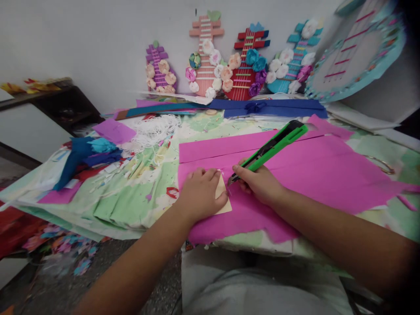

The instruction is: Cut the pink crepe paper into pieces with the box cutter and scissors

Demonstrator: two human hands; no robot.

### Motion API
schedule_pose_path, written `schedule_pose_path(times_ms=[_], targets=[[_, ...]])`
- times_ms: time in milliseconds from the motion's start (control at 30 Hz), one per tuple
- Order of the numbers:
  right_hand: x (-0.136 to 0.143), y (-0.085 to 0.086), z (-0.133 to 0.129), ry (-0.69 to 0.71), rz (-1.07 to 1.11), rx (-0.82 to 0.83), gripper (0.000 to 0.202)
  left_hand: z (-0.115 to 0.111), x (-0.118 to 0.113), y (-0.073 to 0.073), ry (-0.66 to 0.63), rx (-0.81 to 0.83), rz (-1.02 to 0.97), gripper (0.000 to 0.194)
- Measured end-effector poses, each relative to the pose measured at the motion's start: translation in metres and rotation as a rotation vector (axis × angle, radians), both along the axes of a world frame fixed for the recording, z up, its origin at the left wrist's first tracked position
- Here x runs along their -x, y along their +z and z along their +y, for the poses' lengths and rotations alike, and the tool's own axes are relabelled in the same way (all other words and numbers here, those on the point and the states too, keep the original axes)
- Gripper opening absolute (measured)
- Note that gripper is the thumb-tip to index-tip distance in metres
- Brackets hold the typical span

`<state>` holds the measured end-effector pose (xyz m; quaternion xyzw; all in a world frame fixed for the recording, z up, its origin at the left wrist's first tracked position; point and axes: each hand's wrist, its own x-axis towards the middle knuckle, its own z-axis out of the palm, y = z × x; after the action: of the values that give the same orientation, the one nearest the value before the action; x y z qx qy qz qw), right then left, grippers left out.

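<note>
A large sheet of pink crepe paper [315, 175] lies over the front of the table, with a cut strip of the same pink [213, 151] along its far edge. My left hand [201, 192] lies flat, fingers stretched, pressing a small cream card [225, 205] onto the pink sheet. My right hand [259, 181] is closed round a green and black box cutter [272, 146]. The cutter tilts up to the right, its tip low beside the card's right edge. Whether the blade touches the paper I cannot tell. My left palm hides part of the card.
Several decorated paper guitars [205, 57] stand against the wall. White string [154, 131] and teal and blue paper scraps [95, 151] lie at the left. Folded blue paper [278, 107] lies at the back; a metal ring [379, 164] is at the right.
</note>
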<state>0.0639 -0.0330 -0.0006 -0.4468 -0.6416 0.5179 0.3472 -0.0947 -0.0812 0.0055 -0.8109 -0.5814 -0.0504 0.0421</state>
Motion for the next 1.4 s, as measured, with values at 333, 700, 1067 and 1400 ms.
schedule_pose_path(times_ms=[333, 700, 1067, 1400], targets=[[-0.001, 0.007, -0.013, 0.107, -0.152, -0.325, 0.016, 0.001, -0.001, -0.001, 0.007, 0.008, -0.022, 0.052], [0.0, 0.004, -0.01, 0.131, -0.218, -0.308, 0.017, 0.002, 0.0, -0.002, 0.006, -0.003, -0.021, 0.052], [0.001, 0.006, -0.011, 0.133, -0.265, -0.31, 0.02, 0.001, 0.001, -0.001, 0.001, -0.002, -0.023, 0.051], [0.003, 0.005, -0.012, 0.188, -0.273, -0.382, 0.017, 0.002, 0.0, -0.001, 0.01, 0.024, -0.018, 0.05]])
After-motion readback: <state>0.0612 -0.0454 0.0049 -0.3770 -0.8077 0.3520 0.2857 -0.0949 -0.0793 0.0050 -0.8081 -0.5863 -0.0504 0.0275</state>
